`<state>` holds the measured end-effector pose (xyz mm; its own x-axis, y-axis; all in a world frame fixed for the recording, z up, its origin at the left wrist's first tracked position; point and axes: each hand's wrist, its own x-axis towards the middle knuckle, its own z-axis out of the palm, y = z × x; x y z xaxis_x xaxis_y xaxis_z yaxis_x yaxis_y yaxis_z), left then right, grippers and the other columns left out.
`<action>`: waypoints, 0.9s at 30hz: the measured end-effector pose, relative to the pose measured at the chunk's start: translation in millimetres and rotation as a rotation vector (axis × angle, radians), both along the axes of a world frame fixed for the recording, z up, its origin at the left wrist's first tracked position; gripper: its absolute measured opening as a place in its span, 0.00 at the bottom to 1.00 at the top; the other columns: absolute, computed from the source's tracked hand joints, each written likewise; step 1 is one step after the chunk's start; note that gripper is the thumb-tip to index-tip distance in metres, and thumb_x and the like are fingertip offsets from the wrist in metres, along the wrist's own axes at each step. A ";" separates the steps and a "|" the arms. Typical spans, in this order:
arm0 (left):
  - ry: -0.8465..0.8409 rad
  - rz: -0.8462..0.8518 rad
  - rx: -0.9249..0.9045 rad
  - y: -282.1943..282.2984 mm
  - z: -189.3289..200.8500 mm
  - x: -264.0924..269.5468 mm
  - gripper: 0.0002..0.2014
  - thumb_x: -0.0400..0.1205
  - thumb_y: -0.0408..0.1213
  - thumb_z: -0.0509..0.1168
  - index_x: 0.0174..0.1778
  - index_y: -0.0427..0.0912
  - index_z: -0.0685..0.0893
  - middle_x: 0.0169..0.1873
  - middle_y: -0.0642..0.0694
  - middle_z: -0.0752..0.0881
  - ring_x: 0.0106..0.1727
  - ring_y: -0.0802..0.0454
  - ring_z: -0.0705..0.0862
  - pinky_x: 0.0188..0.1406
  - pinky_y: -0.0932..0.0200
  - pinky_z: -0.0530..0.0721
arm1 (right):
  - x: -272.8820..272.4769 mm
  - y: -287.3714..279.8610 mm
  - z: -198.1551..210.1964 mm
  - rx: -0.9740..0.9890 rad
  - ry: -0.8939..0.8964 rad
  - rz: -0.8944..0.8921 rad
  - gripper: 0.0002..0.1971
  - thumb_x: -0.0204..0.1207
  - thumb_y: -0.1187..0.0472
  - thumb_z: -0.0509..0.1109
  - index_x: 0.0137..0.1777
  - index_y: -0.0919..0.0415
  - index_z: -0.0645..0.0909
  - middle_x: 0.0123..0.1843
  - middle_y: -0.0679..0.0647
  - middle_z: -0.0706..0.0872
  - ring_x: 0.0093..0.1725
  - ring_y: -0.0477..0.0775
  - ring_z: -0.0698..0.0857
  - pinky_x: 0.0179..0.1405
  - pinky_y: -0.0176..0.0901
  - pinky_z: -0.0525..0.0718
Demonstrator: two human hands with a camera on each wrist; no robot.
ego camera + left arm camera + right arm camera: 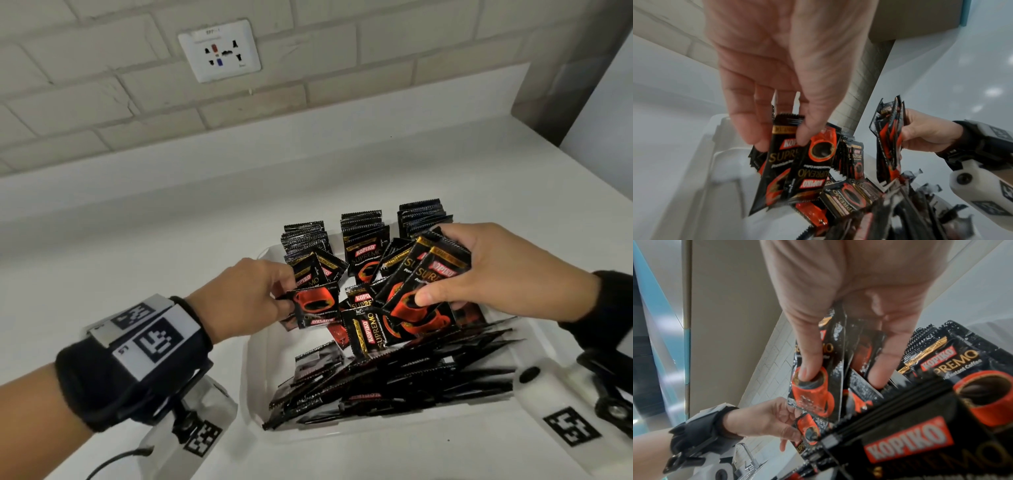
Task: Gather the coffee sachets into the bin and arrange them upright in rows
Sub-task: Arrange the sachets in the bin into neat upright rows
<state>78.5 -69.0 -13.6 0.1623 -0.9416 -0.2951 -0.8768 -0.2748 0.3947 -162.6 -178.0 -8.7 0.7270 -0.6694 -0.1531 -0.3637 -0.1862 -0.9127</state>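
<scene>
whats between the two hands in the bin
In the head view, loose coffee sachets lying at odd angles fill the stretch between the left hand and the right hand, inside the bin.

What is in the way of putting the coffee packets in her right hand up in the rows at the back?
Loose sachets lie jumbled in the bin, between the bunch of sachets in the right hand and the upright rows. Nothing else blocks them.

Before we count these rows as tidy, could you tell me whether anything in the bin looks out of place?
Yes. Three upright rows stand at the far end of the bin, but the near pile lies flat and slanted. The left hand pinches an upside-down sachet; the right hand grips a fanned bunch.
</scene>
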 end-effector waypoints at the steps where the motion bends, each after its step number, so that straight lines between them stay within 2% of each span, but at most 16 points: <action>1: -0.009 0.003 -0.013 -3.0 0.8 -0.3 0.13 0.78 0.34 0.68 0.31 0.53 0.76 0.35 0.57 0.88 0.33 0.58 0.82 0.35 0.65 0.76 | -0.1 0.2 0.1 0.000 -0.002 0.000 0.18 0.59 0.64 0.81 0.47 0.51 0.81 0.41 0.49 0.90 0.39 0.53 0.89 0.40 0.51 0.89; 4: 0.003 0.030 -0.017 -10.2 1.4 0.4 0.11 0.78 0.34 0.68 0.32 0.51 0.76 0.36 0.52 0.88 0.26 0.62 0.77 0.28 0.68 0.74 | -0.1 0.3 0.7 0.003 -0.009 -0.003 0.18 0.59 0.64 0.81 0.47 0.50 0.81 0.41 0.49 0.90 0.39 0.53 0.90 0.39 0.49 0.90; 7: 0.093 0.090 -0.030 -14.0 6.3 4.2 0.06 0.78 0.32 0.68 0.36 0.43 0.80 0.36 0.47 0.89 0.22 0.60 0.77 0.23 0.69 0.77 | -1.2 -0.8 1.3 0.005 -0.010 -0.011 0.18 0.59 0.64 0.81 0.47 0.50 0.81 0.41 0.49 0.90 0.38 0.52 0.90 0.39 0.48 0.90; 10: 0.156 0.115 -0.052 -13.2 16.8 9.6 0.03 0.77 0.33 0.69 0.38 0.40 0.82 0.29 0.54 0.88 0.26 0.57 0.79 0.24 0.66 0.79 | -1.7 -2.5 1.8 0.000 -0.003 -0.028 0.17 0.60 0.64 0.80 0.47 0.51 0.81 0.39 0.48 0.90 0.36 0.51 0.89 0.38 0.48 0.90; 12: 0.120 0.018 -0.035 -9.1 19.2 8.0 0.05 0.77 0.34 0.70 0.36 0.45 0.82 0.28 0.59 0.85 0.27 0.62 0.79 0.28 0.68 0.78 | -1.1 -2.0 2.8 -0.012 0.001 -0.023 0.17 0.60 0.64 0.80 0.47 0.52 0.81 0.39 0.48 0.90 0.37 0.54 0.89 0.39 0.50 0.89; 14: 0.011 -0.165 0.023 -2.0 15.0 -2.1 0.05 0.77 0.36 0.70 0.37 0.50 0.83 0.32 0.61 0.84 0.31 0.66 0.80 0.34 0.73 0.74 | 0.6 -0.1 5.0 -0.022 -0.004 -0.015 0.17 0.60 0.64 0.80 0.47 0.53 0.81 0.40 0.49 0.90 0.38 0.57 0.89 0.40 0.50 0.89; 16: -0.098 -0.328 0.086 7.7 6.0 -16.0 0.02 0.80 0.39 0.68 0.46 0.50 0.85 0.39 0.60 0.84 0.37 0.67 0.79 0.39 0.74 0.73 | 1.6 0.9 7.1 -0.030 -0.019 -0.016 0.17 0.59 0.65 0.81 0.47 0.53 0.81 0.41 0.50 0.90 0.39 0.58 0.89 0.40 0.50 0.88; 19: -0.173 -0.399 0.138 18.2 -3.6 -30.9 0.10 0.82 0.41 0.64 0.58 0.52 0.82 0.52 0.58 0.84 0.49 0.61 0.81 0.42 0.75 0.70 | 0.4 1.1 10.5 -0.029 -0.047 -0.031 0.18 0.59 0.66 0.80 0.47 0.53 0.82 0.40 0.49 0.91 0.40 0.60 0.89 0.41 0.51 0.88; 21: -0.159 -0.365 0.119 17.8 1.0 -30.8 0.09 0.82 0.40 0.65 0.57 0.53 0.83 0.48 0.60 0.83 0.48 0.62 0.81 0.39 0.79 0.68 | -2.0 0.3 13.1 -0.034 -0.059 -0.034 0.18 0.59 0.66 0.80 0.47 0.51 0.82 0.40 0.49 0.91 0.39 0.57 0.89 0.41 0.48 0.88; 23: -0.155 -0.312 0.079 11.9 10.5 -23.5 0.07 0.81 0.40 0.66 0.52 0.52 0.85 0.38 0.62 0.81 0.40 0.66 0.79 0.38 0.79 0.71 | -4.5 0.1 16.1 -0.033 -0.077 -0.036 0.17 0.59 0.66 0.80 0.46 0.50 0.82 0.39 0.46 0.91 0.35 0.49 0.90 0.38 0.41 0.88; 26: -0.194 -0.220 -0.056 -0.6 22.2 -5.9 0.03 0.78 0.39 0.69 0.46 0.48 0.86 0.34 0.59 0.81 0.37 0.62 0.80 0.39 0.68 0.77 | -5.3 0.6 19.4 -0.024 -0.099 -0.036 0.17 0.59 0.66 0.80 0.45 0.50 0.82 0.36 0.44 0.90 0.31 0.43 0.88 0.33 0.35 0.87; 27: -0.209 -0.196 -0.087 -5.2 23.1 -2.4 0.02 0.78 0.38 0.70 0.45 0.45 0.86 0.33 0.57 0.81 0.36 0.60 0.79 0.37 0.66 0.75 | -5.3 1.0 19.8 -0.022 -0.104 -0.033 0.17 0.59 0.67 0.80 0.45 0.50 0.82 0.36 0.44 0.90 0.31 0.42 0.88 0.32 0.34 0.87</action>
